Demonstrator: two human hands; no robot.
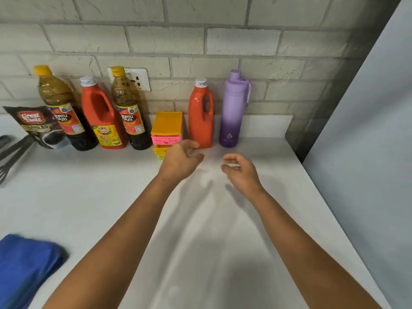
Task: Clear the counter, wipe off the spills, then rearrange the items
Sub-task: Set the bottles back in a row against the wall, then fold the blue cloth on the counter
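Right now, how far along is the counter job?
Looks mostly done: counter shows no spills, blue cloth lies aside, bottles line the wall. In hand: nothing; left hand and right hand hover empty near the red jug and purple bottle. Left: perhaps the tongs.

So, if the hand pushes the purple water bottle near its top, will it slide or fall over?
The purple water bottle stands tall and narrow on the white counter, so a push up high would probably tip it rather than slide it. Its body looks rigid, likely metal, so it should not dent. How full or heavy it is cannot be seen.
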